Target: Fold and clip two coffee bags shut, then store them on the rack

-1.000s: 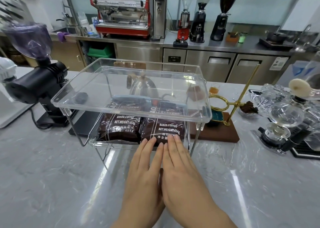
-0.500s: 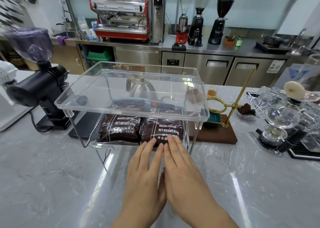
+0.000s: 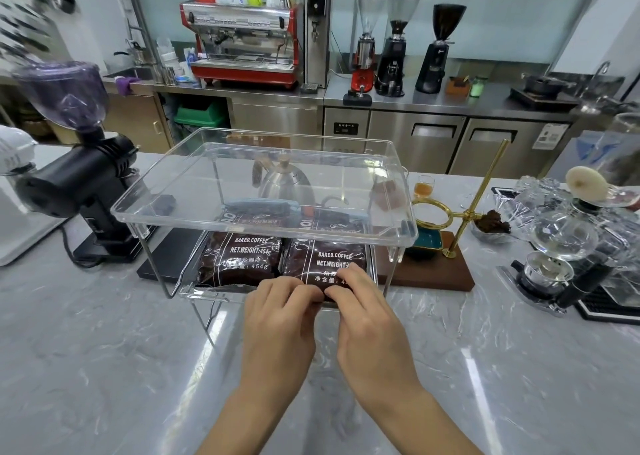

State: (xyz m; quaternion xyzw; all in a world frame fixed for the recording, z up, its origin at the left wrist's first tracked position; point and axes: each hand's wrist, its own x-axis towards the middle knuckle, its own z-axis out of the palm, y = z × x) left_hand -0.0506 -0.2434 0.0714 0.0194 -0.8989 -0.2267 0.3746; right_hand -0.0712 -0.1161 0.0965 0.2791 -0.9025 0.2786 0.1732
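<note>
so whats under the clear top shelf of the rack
Two coffee bags lie side by side on the lower shelf. Both hands touch the right bag's front edge. Clips sit at the rear; the bags' undersides are hidden.

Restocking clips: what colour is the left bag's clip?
Light blue clip, seen through the clear shelf, head view.

Two coffee bags lie side by side on the lower shelf of the rack [image 3: 263, 224] before you, the left bag [image 3: 239, 259] touching the right bag [image 3: 325, 260]. Your left hand [image 3: 280, 319] and right hand [image 3: 370, 319] meet at the right bag's near edge. A grinder [image 3: 76, 177] stands left of the rack, a kettle [image 3: 284, 184] behind it, a pour-over stand [image 3: 457, 219] to its right.
</note>
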